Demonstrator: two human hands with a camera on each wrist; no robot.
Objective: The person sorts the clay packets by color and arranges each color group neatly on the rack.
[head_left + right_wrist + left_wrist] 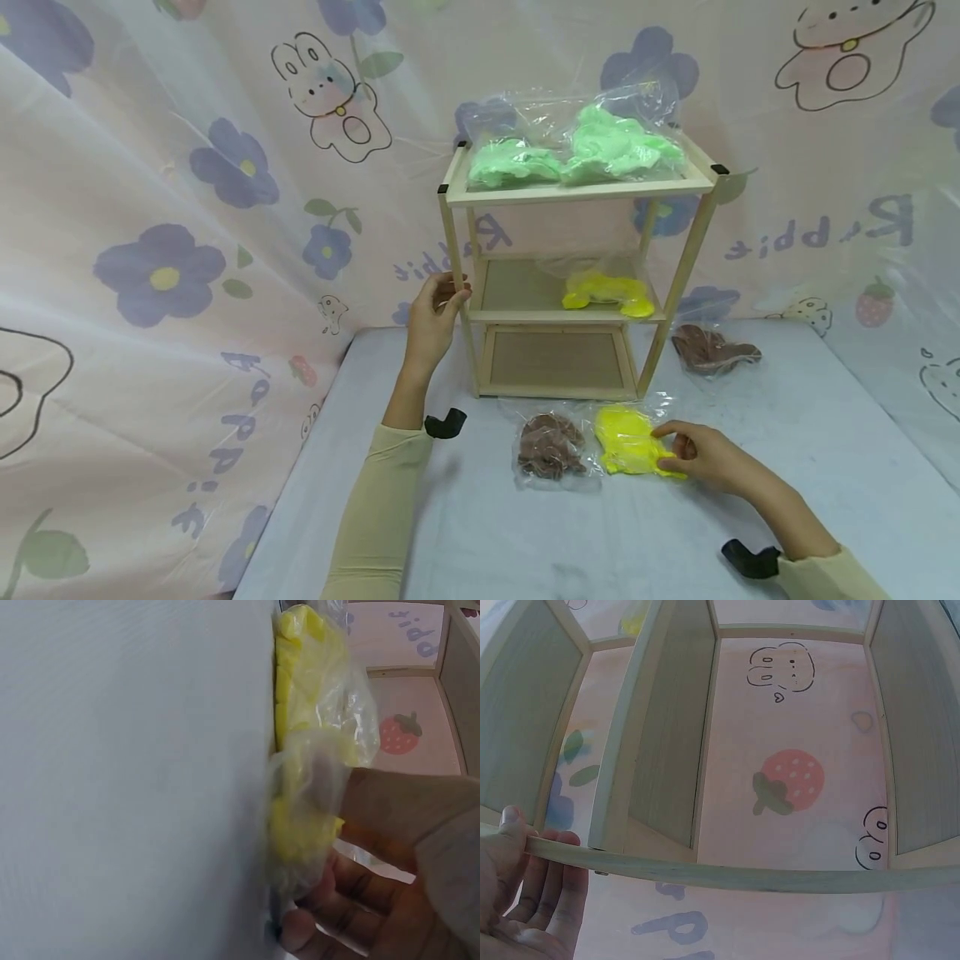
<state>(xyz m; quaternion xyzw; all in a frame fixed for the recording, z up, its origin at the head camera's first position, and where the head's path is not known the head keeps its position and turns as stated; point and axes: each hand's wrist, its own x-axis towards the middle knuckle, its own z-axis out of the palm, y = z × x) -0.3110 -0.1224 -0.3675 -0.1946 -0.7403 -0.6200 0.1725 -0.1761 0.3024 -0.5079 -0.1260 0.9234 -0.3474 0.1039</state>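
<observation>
My left hand (435,321) holds the left front post of a small three-tier wooden shelf (570,317). In the left wrist view, the thumb lies on one side of the post (727,876) and the fingers on the other. My right hand (708,454) pinches the near right edge of a clear bag of yellow clay-like stuff (626,437) lying on the table in front of the shelf. The right wrist view shows thumb and fingers about the bag's plastic (307,817). Directly left of it lies a bag of brown stuff (551,446).
Bags of light green stuff (615,146) rest on the shelf's top tier. Another yellow bag (609,292) sits on the middle tier. A second brown bag (712,348) lies right of the shelf on the white-covered table (487,533). A printed cloth (247,275) hangs behind.
</observation>
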